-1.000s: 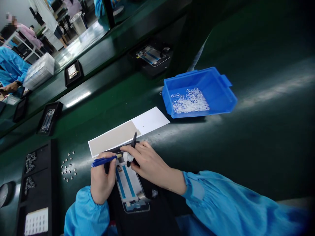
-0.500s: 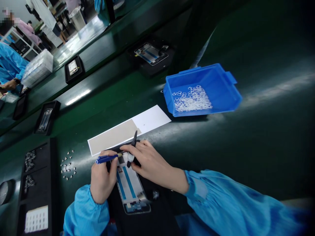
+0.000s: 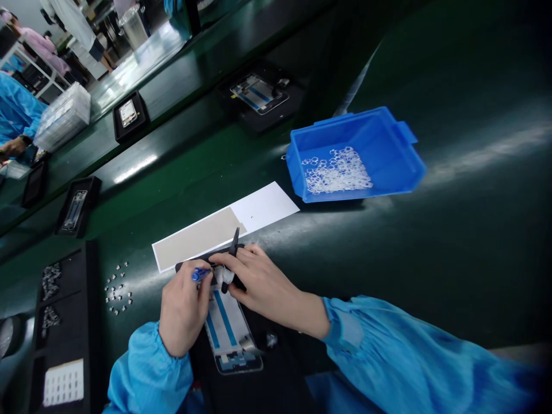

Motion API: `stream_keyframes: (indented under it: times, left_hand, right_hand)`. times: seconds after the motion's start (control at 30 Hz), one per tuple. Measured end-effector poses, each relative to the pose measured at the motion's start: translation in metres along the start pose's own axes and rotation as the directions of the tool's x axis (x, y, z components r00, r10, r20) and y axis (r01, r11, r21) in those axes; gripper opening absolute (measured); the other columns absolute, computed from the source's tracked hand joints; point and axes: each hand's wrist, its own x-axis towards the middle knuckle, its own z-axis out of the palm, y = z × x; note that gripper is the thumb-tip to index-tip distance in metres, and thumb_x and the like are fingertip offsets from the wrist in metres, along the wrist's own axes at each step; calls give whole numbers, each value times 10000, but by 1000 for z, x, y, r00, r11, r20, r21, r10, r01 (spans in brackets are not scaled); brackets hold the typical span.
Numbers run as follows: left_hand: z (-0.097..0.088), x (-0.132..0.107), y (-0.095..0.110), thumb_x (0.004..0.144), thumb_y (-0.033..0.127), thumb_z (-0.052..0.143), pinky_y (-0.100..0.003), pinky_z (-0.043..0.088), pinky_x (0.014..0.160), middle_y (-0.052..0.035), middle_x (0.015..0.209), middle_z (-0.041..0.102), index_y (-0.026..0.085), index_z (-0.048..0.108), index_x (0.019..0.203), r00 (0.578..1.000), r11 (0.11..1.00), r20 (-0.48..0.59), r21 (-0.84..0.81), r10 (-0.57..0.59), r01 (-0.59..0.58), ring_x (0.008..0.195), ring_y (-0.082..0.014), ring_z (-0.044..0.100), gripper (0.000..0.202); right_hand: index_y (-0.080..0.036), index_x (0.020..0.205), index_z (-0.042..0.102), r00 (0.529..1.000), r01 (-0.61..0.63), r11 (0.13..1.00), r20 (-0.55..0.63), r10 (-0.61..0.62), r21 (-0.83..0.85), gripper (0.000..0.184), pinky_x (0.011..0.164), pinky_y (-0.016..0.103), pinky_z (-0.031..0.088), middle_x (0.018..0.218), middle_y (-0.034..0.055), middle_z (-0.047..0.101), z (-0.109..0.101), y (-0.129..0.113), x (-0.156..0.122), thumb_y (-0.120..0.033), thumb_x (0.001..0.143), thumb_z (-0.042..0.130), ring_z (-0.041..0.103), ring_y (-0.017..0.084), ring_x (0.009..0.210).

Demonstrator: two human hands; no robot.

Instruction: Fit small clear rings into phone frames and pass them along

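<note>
A phone frame (image 3: 230,333) with blue strips lies in a black jig near the table's front edge. My left hand (image 3: 181,313) is closed round a blue pen-like tool (image 3: 200,274), whose tip rests at the frame's top end. My right hand (image 3: 263,287) is closed on black tweezers (image 3: 234,244) that stick up between its fingers, and it presses on the same top end. A white and beige sheet (image 3: 224,227) lies just behind both hands.
A blue bin (image 3: 388,155) of small clear parts stands at the back right. Small metal pieces (image 3: 118,287) are scattered to the left, beside a black tray (image 3: 64,328). Other jigs with phone frames (image 3: 259,92) sit on the belt behind. People in blue coats work at far left.
My left hand has turned the blue tool, so it now looks much shorter and points more towards the camera. The right hand has stayed put.
</note>
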Motion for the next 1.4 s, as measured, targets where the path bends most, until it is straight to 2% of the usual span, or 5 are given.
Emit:
stream_keyframes:
  times: [0.37,0.57,0.73,0.87,1.4]
  left_hand:
    - [6,1,-15,951,271,508,-283,562,768,-65,959,695,201,574,995,982,947,37,-262,-184,187,875,-188,697,106]
    - [-2,-10,-23,969,254,469,-337,552,855,-50,918,656,198,482,960,852,793,-323,-588,-413,161,915,-174,676,58]
    - [-2,-25,-24,943,144,422,-277,461,664,-26,793,573,204,608,971,987,997,-154,-71,-41,31,731,-159,573,197]
    - [11,-32,-24,889,84,475,-303,389,600,-11,727,530,231,630,1144,994,955,17,278,105,-106,662,-180,509,333]
    - [16,-29,-23,864,73,555,-319,334,600,14,734,536,263,642,1141,994,938,100,336,50,-81,647,-151,509,347]
  right_hand:
    - [-188,1138,549,999,31,998,-21,-32,-54,451,784,370,400,930,59,668,5,2,0,36,746,542,604,244,873]
    - [-193,1070,580,998,24,999,-56,-27,-46,303,723,345,383,901,56,688,7,2,1,-8,837,522,597,219,795]
    - [-213,1025,613,971,-11,966,-229,72,258,217,721,352,441,820,26,704,2,6,0,-143,973,415,613,191,721]
    - [-229,1246,592,902,-91,851,-320,291,517,328,576,304,490,665,-17,575,0,11,1,-387,1024,410,554,150,548]
    - [-193,910,666,908,-206,818,-206,364,537,237,536,264,514,773,28,669,2,8,4,-420,903,600,623,153,587]
